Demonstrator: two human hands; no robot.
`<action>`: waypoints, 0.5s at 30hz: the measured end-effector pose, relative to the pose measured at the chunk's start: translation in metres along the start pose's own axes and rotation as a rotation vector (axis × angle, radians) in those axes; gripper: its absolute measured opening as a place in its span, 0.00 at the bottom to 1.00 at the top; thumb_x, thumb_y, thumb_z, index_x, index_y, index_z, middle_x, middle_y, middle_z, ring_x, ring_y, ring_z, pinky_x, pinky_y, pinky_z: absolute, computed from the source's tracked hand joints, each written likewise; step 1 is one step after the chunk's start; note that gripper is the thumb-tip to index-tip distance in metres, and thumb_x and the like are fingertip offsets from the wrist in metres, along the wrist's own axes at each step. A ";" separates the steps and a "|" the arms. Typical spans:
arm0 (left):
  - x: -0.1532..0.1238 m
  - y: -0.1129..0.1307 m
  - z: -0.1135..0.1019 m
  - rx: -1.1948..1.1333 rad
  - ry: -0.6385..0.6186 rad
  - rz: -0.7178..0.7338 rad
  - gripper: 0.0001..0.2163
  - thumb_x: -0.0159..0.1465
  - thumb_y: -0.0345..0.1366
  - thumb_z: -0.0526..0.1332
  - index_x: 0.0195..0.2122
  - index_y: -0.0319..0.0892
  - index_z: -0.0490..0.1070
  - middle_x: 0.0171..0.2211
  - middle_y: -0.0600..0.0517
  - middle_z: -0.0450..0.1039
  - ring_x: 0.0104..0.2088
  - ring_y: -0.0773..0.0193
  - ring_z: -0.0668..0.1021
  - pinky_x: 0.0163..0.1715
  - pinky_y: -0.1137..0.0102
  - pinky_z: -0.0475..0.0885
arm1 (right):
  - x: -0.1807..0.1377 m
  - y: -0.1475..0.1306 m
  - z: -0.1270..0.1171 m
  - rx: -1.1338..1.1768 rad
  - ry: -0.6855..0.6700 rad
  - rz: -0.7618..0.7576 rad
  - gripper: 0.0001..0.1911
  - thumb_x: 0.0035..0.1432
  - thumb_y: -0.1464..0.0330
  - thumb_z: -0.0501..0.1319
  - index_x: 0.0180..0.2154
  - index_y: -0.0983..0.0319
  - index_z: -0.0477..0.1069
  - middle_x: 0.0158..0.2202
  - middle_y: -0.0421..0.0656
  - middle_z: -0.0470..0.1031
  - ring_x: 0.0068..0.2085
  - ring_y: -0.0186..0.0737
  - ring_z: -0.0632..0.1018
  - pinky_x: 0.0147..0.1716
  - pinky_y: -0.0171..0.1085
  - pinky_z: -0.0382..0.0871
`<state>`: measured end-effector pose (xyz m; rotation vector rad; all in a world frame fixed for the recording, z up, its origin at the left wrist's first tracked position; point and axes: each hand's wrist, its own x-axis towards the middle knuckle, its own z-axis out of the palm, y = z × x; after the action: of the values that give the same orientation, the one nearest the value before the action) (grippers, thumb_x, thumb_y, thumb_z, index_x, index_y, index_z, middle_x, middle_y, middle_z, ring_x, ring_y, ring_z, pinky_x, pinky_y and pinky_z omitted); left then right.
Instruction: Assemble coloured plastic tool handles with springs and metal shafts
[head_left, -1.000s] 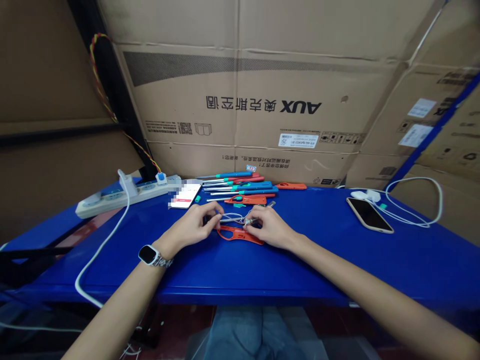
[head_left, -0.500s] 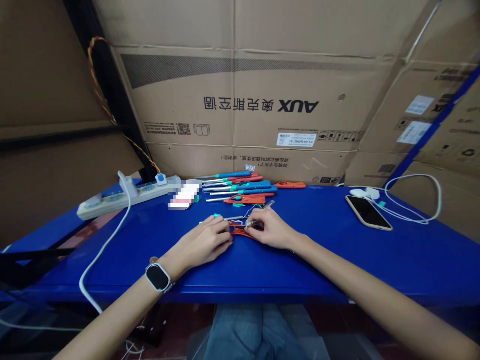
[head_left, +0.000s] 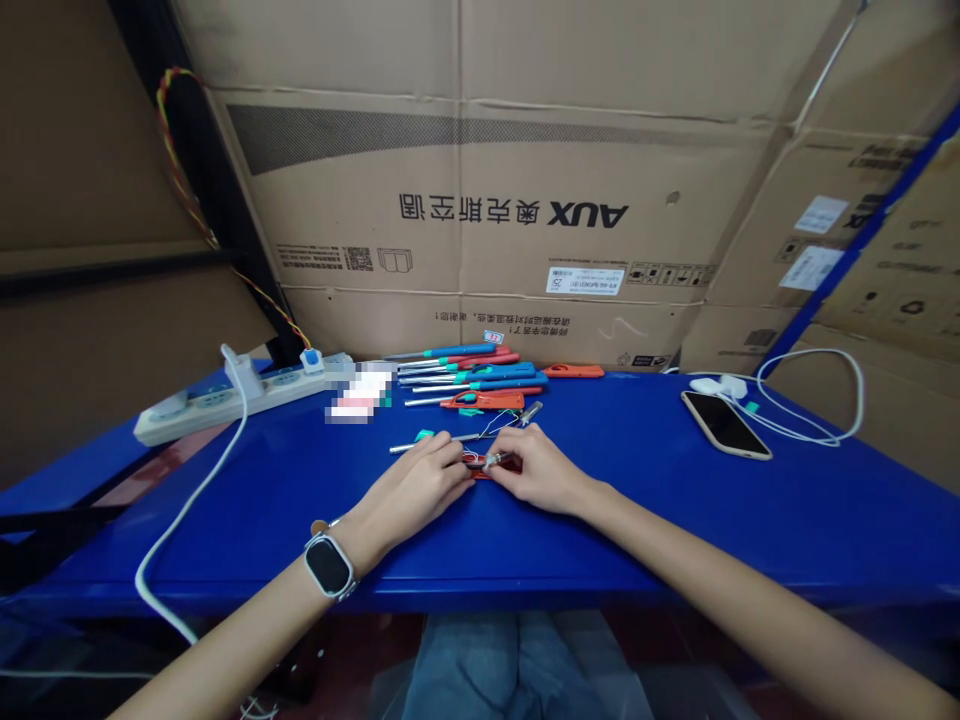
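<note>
My left hand point(head_left: 421, 480) is closed on the left end of an orange-red lighter casing point(head_left: 480, 474), pressing it on the blue table. From the right, my right hand point(head_left: 541, 470) pinches a small metal-tipped part point(head_left: 495, 459) over the casing. Thin white wires run by its fingertips. Just behind my hands lies a thin metal tube point(head_left: 400, 449) with a green piece point(head_left: 424, 435) beside it. A small silver piece point(head_left: 531, 412) trails a looped wire near my right knuckles. My fingers hide most of the casing.
Several stick lighters, blue ones point(head_left: 510, 376) and orange-red ones point(head_left: 487, 400), lie in a row at the back. A power strip point(head_left: 255, 394) with a white cable point(head_left: 206, 490) is at the left. A phone point(head_left: 726, 425) and a coiled white cable point(head_left: 840, 440) lie at the right.
The camera view has shifted slightly. My right fingertips have moved lower and closer to my left hand over the casing. The silver piece with the looped wire is now more exposed behind my right hand.
</note>
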<state>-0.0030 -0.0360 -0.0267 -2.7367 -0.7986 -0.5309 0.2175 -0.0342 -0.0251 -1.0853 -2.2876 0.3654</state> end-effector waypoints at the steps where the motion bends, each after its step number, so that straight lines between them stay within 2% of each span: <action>1: 0.001 0.002 0.001 0.001 0.010 0.003 0.14 0.73 0.35 0.53 0.33 0.39 0.76 0.33 0.48 0.71 0.36 0.59 0.69 0.38 0.64 0.68 | -0.001 0.000 0.001 -0.006 -0.001 0.004 0.03 0.58 0.73 0.63 0.31 0.61 0.74 0.30 0.38 0.74 0.31 0.34 0.72 0.42 0.39 0.59; 9: 0.003 0.006 0.002 -0.030 0.085 -0.024 0.18 0.73 0.36 0.52 0.28 0.39 0.73 0.29 0.49 0.70 0.32 0.61 0.69 0.34 0.65 0.69 | -0.006 -0.001 0.000 -0.015 -0.039 -0.003 0.03 0.60 0.71 0.63 0.32 0.61 0.74 0.31 0.38 0.74 0.33 0.35 0.73 0.43 0.40 0.59; 11: 0.000 0.005 0.000 -0.011 0.103 -0.010 0.16 0.73 0.36 0.52 0.30 0.39 0.73 0.30 0.48 0.71 0.33 0.60 0.69 0.34 0.66 0.69 | -0.007 -0.001 -0.001 -0.036 -0.046 -0.009 0.03 0.60 0.71 0.63 0.32 0.61 0.73 0.31 0.39 0.73 0.33 0.36 0.73 0.43 0.41 0.58; 15: -0.002 0.004 -0.004 0.016 0.091 0.069 0.12 0.73 0.33 0.51 0.41 0.40 0.76 0.33 0.49 0.71 0.35 0.60 0.69 0.37 0.66 0.68 | -0.011 -0.001 0.001 -0.060 -0.047 -0.008 0.03 0.62 0.70 0.62 0.35 0.61 0.73 0.33 0.39 0.73 0.34 0.36 0.73 0.44 0.41 0.58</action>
<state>-0.0031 -0.0416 -0.0243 -2.6928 -0.6810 -0.6272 0.2220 -0.0430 -0.0296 -1.1072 -2.3577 0.3245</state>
